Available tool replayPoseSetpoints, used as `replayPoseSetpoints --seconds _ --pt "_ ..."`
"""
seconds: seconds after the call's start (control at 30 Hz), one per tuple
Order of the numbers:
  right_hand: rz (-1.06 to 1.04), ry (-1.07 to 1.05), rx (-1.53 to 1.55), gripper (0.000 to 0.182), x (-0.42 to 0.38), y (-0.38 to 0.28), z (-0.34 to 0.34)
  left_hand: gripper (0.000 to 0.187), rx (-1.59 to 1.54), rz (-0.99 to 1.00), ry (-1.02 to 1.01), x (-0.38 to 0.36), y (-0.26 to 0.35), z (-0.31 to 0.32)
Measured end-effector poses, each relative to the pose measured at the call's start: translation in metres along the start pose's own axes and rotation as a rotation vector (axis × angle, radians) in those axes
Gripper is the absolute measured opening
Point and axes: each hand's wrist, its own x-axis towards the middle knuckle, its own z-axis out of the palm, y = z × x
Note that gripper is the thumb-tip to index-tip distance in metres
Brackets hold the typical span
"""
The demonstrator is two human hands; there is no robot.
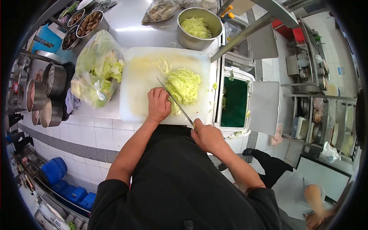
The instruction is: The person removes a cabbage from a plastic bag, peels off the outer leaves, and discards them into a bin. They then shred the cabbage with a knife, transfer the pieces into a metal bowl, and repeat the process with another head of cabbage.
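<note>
A white cutting board (132, 86) lies on the steel counter before me. On it is a heap of pale green shreds (184, 85) that look like cabbage, with a few loose strands at its upper left. My right hand (207, 137) grips a kitchen knife (177, 102) at the board's near edge. The blade points up and left, along the heap's left side. Curled fingers of my left hand (159, 104) rest on the board just left of the blade. Whatever lies under those fingers is hidden.
A knotted clear bag of leafy greens (96, 73) stands left of the board. A steel pot of shreds (199, 28) is at the back right. To the right, an open bin (234, 101) adjoins the counter. Another person (295, 188) is at lower right.
</note>
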Motion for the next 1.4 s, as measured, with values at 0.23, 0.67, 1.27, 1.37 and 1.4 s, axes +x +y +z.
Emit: replayPoseSetpoints --seconds 0.23,0.67,1.27,1.37,1.4 --pt "-0.114 0.239 0.068 0.026 0.080 0.007 0.046 0.016 0.007 -0.014 -0.006 -0.002 0.002 0.000" --pt "-0.101 0.269 0.067 0.025 0.087 0.007 0.055 0.015 0.033 -0.032 0.029 -0.007 0.006 0.000" --pt "-0.071 0.233 0.057 0.026 0.059 0.015 0.071 0.025 0.028 0.028 -0.006 -0.009 0.000 -0.001" --pt "-0.113 0.262 0.057 0.024 0.084 0.000 0.052 0.025 0.032 0.032 0.001 -0.012 -0.001 -0.001" --pt "-0.117 0.226 0.077 0.024 0.078 -0.002 0.038 0.025 0.033 0.025 -0.005 -0.010 -0.002 0.000"
